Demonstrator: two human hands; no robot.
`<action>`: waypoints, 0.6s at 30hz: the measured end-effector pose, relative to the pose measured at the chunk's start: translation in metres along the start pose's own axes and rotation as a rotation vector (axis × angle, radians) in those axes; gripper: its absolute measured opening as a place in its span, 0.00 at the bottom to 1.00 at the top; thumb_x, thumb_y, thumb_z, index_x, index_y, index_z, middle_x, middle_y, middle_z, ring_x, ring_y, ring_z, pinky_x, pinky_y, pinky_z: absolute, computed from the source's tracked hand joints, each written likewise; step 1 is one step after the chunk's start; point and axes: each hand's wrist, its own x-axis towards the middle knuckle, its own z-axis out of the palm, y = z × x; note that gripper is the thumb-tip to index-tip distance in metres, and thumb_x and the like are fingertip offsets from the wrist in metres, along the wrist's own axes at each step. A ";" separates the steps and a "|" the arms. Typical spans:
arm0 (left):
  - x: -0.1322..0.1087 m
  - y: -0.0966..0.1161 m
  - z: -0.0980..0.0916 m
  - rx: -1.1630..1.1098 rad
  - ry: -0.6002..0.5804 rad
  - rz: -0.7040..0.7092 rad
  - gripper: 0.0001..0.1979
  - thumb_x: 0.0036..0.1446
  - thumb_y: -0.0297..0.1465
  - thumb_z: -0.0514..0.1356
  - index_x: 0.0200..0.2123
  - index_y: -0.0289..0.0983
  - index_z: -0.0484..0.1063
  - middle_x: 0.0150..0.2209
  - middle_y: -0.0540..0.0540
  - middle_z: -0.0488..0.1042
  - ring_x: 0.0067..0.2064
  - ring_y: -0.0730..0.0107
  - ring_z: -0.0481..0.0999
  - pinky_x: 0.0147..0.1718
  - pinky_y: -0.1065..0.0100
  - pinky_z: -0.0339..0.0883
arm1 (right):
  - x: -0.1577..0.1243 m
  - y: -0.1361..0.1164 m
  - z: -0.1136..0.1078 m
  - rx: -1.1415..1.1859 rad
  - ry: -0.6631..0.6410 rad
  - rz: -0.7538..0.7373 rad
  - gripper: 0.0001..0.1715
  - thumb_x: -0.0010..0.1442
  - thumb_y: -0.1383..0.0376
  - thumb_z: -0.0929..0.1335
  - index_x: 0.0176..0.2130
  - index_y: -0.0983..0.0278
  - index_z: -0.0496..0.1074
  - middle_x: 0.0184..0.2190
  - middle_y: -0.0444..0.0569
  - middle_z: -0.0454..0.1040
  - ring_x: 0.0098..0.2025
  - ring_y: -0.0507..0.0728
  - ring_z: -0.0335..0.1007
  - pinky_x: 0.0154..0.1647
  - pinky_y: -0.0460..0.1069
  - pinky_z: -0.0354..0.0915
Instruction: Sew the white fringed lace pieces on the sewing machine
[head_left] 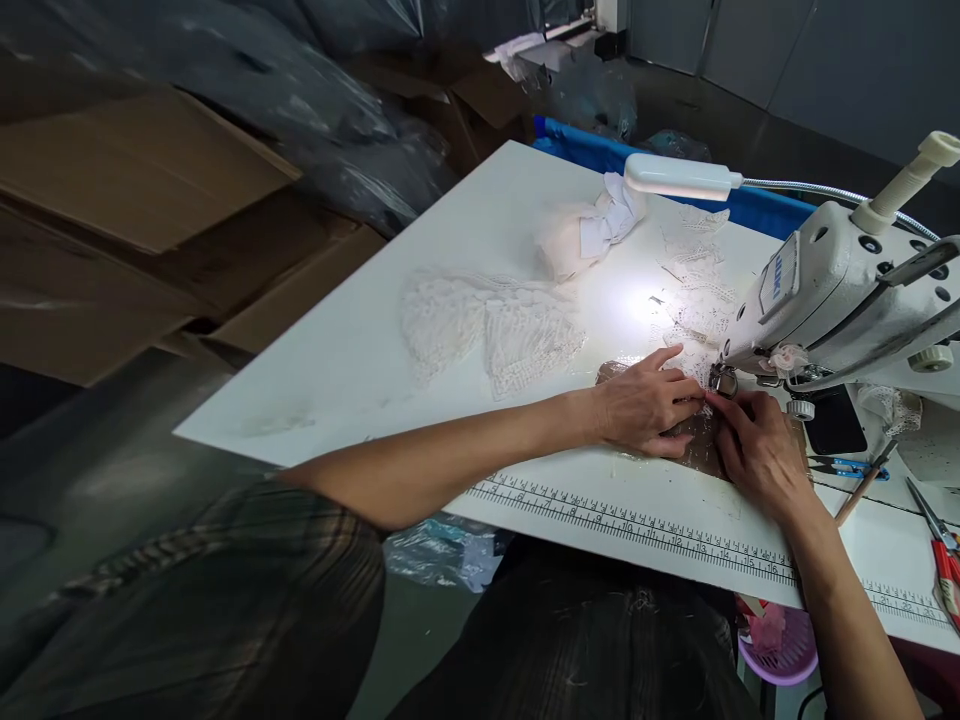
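My left hand (649, 405) lies palm down with its fingers spread, to the left of the sewing machine's presser foot (722, 380). White lace (694, 355) lies just beyond its fingertips. Close to the foot, the thumb and forefinger of my right hand (761, 450) are pressed together; what is between them is too small to make out. Beneath both hands is a shiny brown surface (701, 445) with loose threads on it. The white sewing machine (817, 270) stands at the right, its lamp (682, 178) lighting the lace.
Gathered lace pieces (532, 335) and a pale bundle (577, 240) lie on the white table (337, 370). Blue thread snips (855, 468), red-handled scissors (945, 575) and a dark phone-like slab (834, 420) are at right. Cardboard boxes (135, 160) stand left; a purple basket (780, 665) sits below.
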 end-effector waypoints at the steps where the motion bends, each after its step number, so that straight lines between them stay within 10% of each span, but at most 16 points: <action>1: 0.000 0.000 0.000 -0.001 -0.009 -0.004 0.17 0.63 0.39 0.54 0.43 0.35 0.77 0.45 0.41 0.77 0.39 0.61 0.77 0.61 0.44 0.57 | 0.000 0.000 0.000 0.005 -0.004 0.005 0.23 0.65 0.64 0.60 0.55 0.58 0.73 0.41 0.54 0.70 0.35 0.57 0.64 0.36 0.52 0.64; 18: 0.003 -0.005 0.001 -0.007 -0.031 -0.030 0.18 0.63 0.40 0.56 0.46 0.33 0.76 0.50 0.37 0.75 0.46 0.56 0.77 0.59 0.41 0.59 | -0.002 -0.002 0.002 0.041 0.018 0.005 0.23 0.66 0.64 0.59 0.55 0.60 0.73 0.41 0.56 0.70 0.38 0.59 0.66 0.38 0.54 0.66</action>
